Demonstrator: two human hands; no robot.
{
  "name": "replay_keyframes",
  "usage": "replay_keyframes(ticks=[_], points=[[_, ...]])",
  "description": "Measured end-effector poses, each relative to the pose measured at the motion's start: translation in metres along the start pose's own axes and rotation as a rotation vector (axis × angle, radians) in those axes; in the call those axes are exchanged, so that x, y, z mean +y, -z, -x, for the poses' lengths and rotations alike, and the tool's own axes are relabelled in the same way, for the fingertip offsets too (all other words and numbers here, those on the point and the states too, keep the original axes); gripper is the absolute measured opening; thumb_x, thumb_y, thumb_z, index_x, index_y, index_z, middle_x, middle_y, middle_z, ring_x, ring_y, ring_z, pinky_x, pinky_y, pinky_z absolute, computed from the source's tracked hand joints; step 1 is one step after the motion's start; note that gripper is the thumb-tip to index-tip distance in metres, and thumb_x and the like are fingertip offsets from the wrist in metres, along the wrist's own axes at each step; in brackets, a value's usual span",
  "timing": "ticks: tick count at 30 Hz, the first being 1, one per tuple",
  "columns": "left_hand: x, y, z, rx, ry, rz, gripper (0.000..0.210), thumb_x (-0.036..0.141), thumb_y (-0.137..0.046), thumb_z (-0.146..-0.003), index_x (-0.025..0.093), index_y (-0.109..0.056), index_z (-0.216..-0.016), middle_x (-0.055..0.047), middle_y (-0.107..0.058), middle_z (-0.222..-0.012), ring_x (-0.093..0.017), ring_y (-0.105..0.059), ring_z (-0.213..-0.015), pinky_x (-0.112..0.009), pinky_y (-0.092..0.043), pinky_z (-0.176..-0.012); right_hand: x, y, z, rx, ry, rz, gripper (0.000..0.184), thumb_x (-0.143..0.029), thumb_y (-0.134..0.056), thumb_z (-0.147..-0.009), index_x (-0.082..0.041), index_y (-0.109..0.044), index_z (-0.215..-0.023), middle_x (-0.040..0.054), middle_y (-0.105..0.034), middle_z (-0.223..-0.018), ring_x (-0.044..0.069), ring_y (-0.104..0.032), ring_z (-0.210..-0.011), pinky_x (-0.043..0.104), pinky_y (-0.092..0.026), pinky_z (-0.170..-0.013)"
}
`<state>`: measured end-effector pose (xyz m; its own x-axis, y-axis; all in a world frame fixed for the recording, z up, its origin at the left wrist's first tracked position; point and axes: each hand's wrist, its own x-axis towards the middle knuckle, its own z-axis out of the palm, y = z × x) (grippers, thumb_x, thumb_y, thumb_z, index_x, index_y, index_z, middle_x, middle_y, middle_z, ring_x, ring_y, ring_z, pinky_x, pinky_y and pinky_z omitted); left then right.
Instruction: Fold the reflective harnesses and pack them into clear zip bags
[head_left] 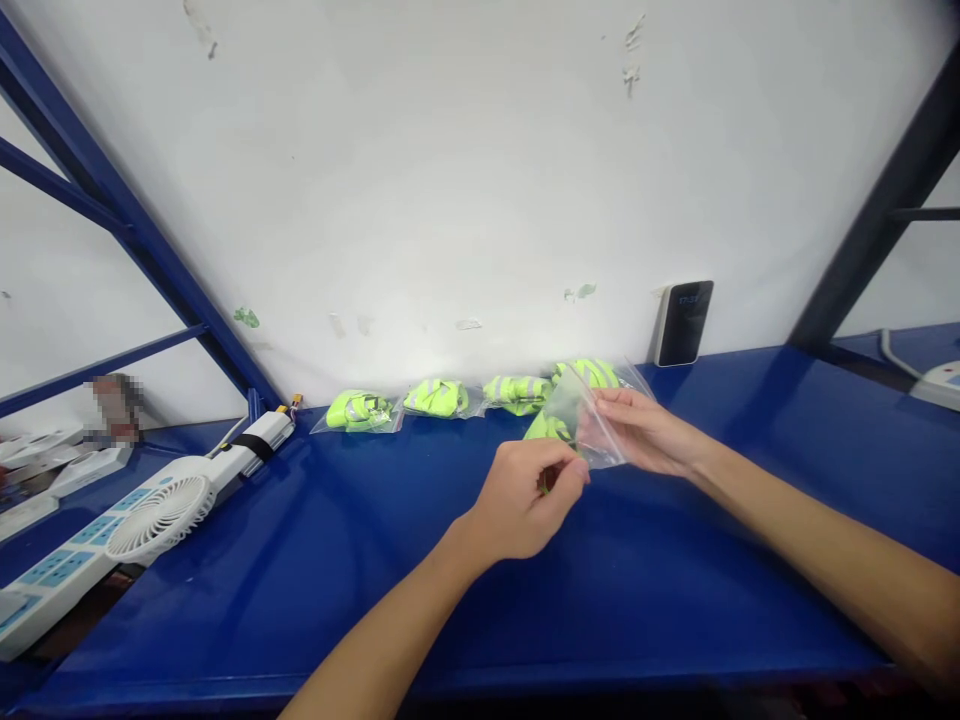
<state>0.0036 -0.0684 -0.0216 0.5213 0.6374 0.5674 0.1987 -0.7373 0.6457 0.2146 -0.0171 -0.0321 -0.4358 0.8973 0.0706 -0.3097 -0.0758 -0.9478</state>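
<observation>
My right hand (645, 428) pinches a clear plastic zip bag (600, 440) between thumb and fingers, over the back right of the table. Beside it, my left hand (529, 498) is curled closed on a bright yellow-green reflective vest (547, 428), folded into a bundle. Some of the green shows above the hand and through the gap between its fingers; the rest is hidden. Whether the bundle is inside the bag or behind it, I cannot tell. Just behind the bag lies another yellow-green bundle (589, 373) with grey stripes, partly covered.
Bagged yellow-green bundles (436, 398) lie in a row along the white wall. A device with a dark screen (684, 323) leans at the back right. On the left are a white fan (161, 520) and a power strip (71, 550). Blue posts (161, 250) flank the blue table (360, 560).
</observation>
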Motion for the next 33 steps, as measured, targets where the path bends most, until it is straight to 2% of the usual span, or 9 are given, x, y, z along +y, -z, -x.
replay_keyframes(ticks=[6,9,14,17,20,23,26,30,33], points=[[-0.017,-0.003,0.000,0.171,0.046,-0.089,0.041,0.037,-0.043,-0.096,0.019,-0.036,-0.060,0.004,-0.037,-0.056,-0.010,-0.033,-0.052,-0.028,-0.028,-0.055,0.003,-0.014,0.007,-0.100,0.050,0.027,0.017,-0.035,-0.075,-0.078,-0.019,-0.073,-0.083,0.0058,-0.073,-0.084,0.021,-0.070,-0.085,0.040,-0.053,-0.090],[-0.022,-0.002,0.000,0.175,-0.042,-0.192,0.040,0.037,-0.048,-0.093,0.020,-0.035,-0.060,0.003,-0.037,-0.057,-0.011,-0.035,-0.057,-0.029,-0.029,-0.058,0.004,-0.013,0.007,-0.157,0.088,0.105,0.017,-0.034,-0.076,-0.077,-0.019,-0.076,-0.085,0.0065,-0.075,-0.089,0.023,-0.070,-0.090,0.041,-0.052,-0.093],[-0.027,-0.001,0.002,0.278,-0.216,-0.226,0.043,0.031,-0.046,-0.092,0.021,-0.020,-0.059,0.005,-0.022,-0.053,-0.011,-0.025,-0.052,-0.030,-0.022,-0.054,0.005,-0.021,0.009,-0.232,0.171,0.322,0.019,-0.034,-0.071,-0.084,-0.017,-0.078,-0.089,0.0060,-0.076,-0.086,0.022,-0.070,-0.088,0.037,-0.053,-0.090],[-0.024,-0.002,0.003,0.202,-0.227,-0.252,0.041,0.031,-0.048,-0.090,0.021,-0.023,-0.059,0.005,-0.027,-0.053,-0.010,-0.028,-0.052,-0.029,-0.025,-0.055,0.010,-0.035,0.013,-0.212,0.224,0.460,0.019,-0.031,-0.065,-0.087,-0.018,-0.078,-0.093,0.0051,-0.076,-0.088,0.022,-0.070,-0.090,0.036,-0.052,-0.090],[-0.023,-0.001,0.004,0.145,-0.095,-0.372,0.039,0.033,-0.052,-0.089,0.019,-0.031,-0.060,0.005,-0.036,-0.053,-0.009,-0.032,-0.052,-0.028,-0.028,-0.059,0.019,-0.043,0.015,-0.203,0.238,0.550,0.020,-0.029,-0.062,-0.087,-0.019,-0.077,-0.094,0.0031,-0.076,-0.085,0.021,-0.069,-0.083,0.035,-0.053,-0.086],[-0.028,0.000,0.004,0.029,0.041,-0.413,0.038,0.036,-0.047,-0.094,0.018,-0.041,-0.061,0.003,-0.047,-0.055,-0.010,-0.038,-0.052,-0.027,-0.029,-0.059,0.028,-0.041,0.013,-0.155,0.249,0.649,0.016,-0.025,-0.062,-0.084,-0.017,-0.076,-0.087,0.0023,-0.074,-0.077,0.019,-0.068,-0.074,0.032,-0.053,-0.076],[-0.037,0.001,0.004,-0.085,0.050,-0.364,0.039,0.036,-0.037,-0.100,0.018,-0.051,-0.068,0.001,-0.058,-0.063,-0.012,-0.048,-0.058,-0.026,-0.033,-0.061,0.031,-0.036,0.011,-0.111,0.255,0.729,0.015,-0.025,-0.063,-0.083,-0.016,-0.073,-0.077,0.0028,-0.073,-0.072,0.018,-0.067,-0.068,0.028,-0.051,-0.068],[-0.045,0.000,0.007,-0.077,0.027,-0.348,0.039,0.033,-0.030,-0.102,0.018,-0.055,-0.076,-0.002,-0.062,-0.071,-0.014,-0.054,-0.066,-0.027,-0.037,-0.067,0.033,-0.035,0.011,-0.041,0.193,0.655,0.018,-0.026,-0.060,-0.083,-0.016,-0.065,-0.070,0.0000,-0.066,-0.060,0.012,-0.059,-0.043,0.024,-0.044,-0.048],[-0.046,-0.001,0.008,-0.093,0.034,-0.299,0.030,0.037,-0.039,-0.100,0.019,-0.053,-0.081,0.001,-0.059,-0.067,-0.012,-0.050,-0.060,-0.026,-0.035,-0.063,0.035,-0.036,0.012,-0.045,0.169,0.549,0.023,-0.032,-0.057,-0.086,-0.017,-0.060,-0.069,-0.0027,-0.059,-0.053,0.011,-0.054,-0.035,0.023,-0.039,-0.039]])
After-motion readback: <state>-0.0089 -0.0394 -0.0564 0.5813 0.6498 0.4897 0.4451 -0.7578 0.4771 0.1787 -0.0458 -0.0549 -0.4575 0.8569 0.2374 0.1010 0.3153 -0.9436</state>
